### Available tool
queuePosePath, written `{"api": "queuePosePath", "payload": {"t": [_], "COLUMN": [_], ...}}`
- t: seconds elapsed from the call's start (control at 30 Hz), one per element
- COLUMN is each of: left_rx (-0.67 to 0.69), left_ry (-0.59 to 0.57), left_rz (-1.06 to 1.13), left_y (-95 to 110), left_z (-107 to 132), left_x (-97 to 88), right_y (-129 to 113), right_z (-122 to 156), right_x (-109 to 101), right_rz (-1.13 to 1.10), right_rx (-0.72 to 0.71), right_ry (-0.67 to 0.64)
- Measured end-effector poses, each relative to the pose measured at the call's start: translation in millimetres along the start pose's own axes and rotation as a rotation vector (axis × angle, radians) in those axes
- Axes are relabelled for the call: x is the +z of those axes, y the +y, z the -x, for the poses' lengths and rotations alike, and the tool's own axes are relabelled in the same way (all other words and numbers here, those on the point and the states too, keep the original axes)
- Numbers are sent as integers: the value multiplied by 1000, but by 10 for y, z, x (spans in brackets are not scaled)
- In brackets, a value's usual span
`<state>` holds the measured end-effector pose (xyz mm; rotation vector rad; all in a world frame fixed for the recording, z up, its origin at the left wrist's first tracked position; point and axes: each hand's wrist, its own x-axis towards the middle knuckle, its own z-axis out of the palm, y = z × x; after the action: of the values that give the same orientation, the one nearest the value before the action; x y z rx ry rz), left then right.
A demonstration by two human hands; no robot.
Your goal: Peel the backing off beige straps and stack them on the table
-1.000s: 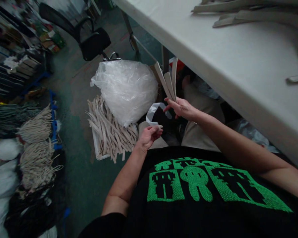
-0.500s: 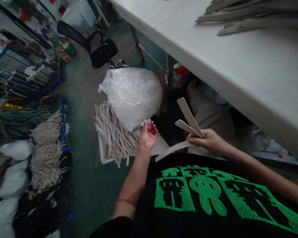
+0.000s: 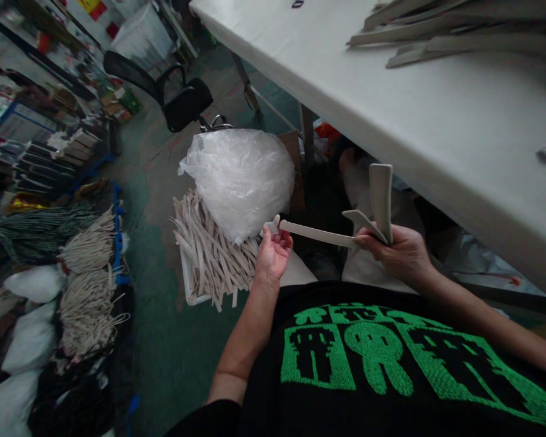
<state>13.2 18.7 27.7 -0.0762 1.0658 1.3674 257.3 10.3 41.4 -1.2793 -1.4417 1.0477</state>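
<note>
In the head view my left hand (image 3: pixel 274 252) is closed, pinching a small white piece (image 3: pixel 270 229) at its fingertips. One end of a beige strap (image 3: pixel 316 232) meets those fingertips; whether they grip it too I cannot tell. The strap runs across to my right hand (image 3: pixel 403 249), which is closed around it. From the same fist a folded beige strip (image 3: pixel 381 197) sticks up, and a shorter end points left. Just beyond my left hand lies a heap of similar beige strips (image 3: pixel 213 261) in a white tray (image 3: pixel 188 282).
A bulging clear plastic bag (image 3: pixel 243 179) stands behind the tray. To the right runs a white table (image 3: pixel 437 115) with more strips (image 3: pixel 455 45) on it. A black office chair (image 3: pixel 186 103) is farther back. Bundled cords (image 3: pixel 86 303) and white bags (image 3: pixel 30 340) lie at left.
My right hand has turned and shifted right, raising the folded strip upright. The strap's loose end, earlier hanging low near my shirt, now reaches my left fingertips.
</note>
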Motion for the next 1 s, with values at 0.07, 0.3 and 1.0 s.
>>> {"api": "queuePosePath", "payload": {"t": [0.07,0.3,1.0], "left_rx": [-5,-11,-70], "left_ry": [-3,-22,-123], "left_rz": [-9,-28,-258], "left_y": [-14,-26,-613], "left_z": [14,34,194], "left_x": [9,13,59], "right_y": [2,26,106], "right_z": [-17,-39,-252], "right_x": [14,30,410], "right_rz": [2,133,332], "right_rx": [-7,-108,-66], "right_ry": [-6,-21,-233]}}
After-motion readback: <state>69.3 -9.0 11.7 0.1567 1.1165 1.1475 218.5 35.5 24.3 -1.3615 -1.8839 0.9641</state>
